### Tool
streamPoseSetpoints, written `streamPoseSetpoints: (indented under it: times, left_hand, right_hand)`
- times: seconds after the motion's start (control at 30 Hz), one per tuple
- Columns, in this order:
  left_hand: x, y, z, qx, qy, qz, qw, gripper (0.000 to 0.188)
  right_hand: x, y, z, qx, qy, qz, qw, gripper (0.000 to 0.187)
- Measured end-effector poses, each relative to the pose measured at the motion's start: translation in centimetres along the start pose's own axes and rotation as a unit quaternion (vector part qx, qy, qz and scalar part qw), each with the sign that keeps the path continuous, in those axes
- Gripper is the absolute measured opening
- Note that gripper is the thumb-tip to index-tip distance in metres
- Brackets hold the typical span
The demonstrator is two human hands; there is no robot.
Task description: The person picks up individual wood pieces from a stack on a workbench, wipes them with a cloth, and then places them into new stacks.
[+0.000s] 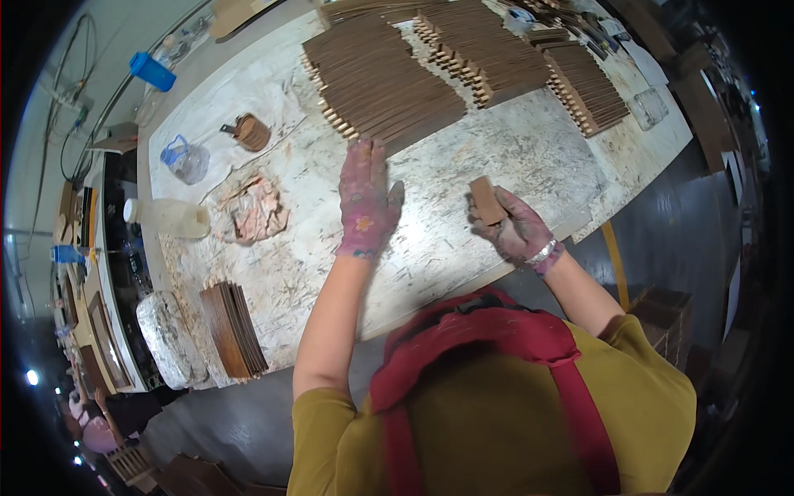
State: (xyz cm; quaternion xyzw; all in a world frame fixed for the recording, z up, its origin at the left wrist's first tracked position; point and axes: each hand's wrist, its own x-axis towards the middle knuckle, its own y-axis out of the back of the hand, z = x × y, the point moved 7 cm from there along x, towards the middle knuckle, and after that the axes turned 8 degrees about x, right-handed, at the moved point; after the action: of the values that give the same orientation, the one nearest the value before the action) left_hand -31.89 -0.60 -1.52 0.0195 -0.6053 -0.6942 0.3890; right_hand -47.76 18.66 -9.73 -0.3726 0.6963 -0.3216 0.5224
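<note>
My left hand (pixel 365 198), in a stained purple glove with a flower on it, stretches its fingers out flat. Its fingertips are at the near-left corner of a row of dark brown wooden strips (pixel 380 78) with pale pegs along their left ends; whether they press on the wood I cannot tell. In my gloved right hand (pixel 518 227) is a small flat brown rectangular piece (pixel 486 201), perhaps folded sandpaper, held between thumb and fingers above the table's near right part. More pegged strips (pixel 488 50) lie beyond in a second row, with shorter ones (pixel 585 87) farther right.
The paint-stained worktable (pixel 447 264) carries a crumpled pinkish cloth (pixel 251 209), a whitish jug (pixel 178 218), a clear blue-topped container (pixel 185 161) and a brown pot with a brush (pixel 251 132). Stacked brown boards (pixel 233 331) and a foil-wrapped bundle (pixel 169 339) line the near left edge.
</note>
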Motion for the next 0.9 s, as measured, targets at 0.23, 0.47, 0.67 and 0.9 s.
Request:
streamPoseSetpoints:
  times: [0.23,0.47,0.67,0.9]
  left_hand:
    - [1.5,-1.4,1.5,0.023,0.015,0.054,0.998,0.055]
    - [2.1,-3.2,-2.1,-0.161,0.154,-0.082,0.971,0.051]
    - [-1.7,-6.6,-5.0,-0.398,0.34,-0.035,0.851,0.046]
    - [-0.9,-2.5,-4.4,-0.106,0.212,0.063,0.97,0.034]
  right_hand:
    - [-3.7,3.3,-6.0,-0.021,0.074,-0.027,0.997,0.037]
    - [-2.9,2.3,-8.3,-0.088,0.085,0.037,0.992,0.035]
    - [-1.8,1.5,-7.3,-0.127,0.079,0.041,0.988,0.035]
    - [-1.0,0.1,-4.8,-0.181,0.068,0.048,0.98,0.036]
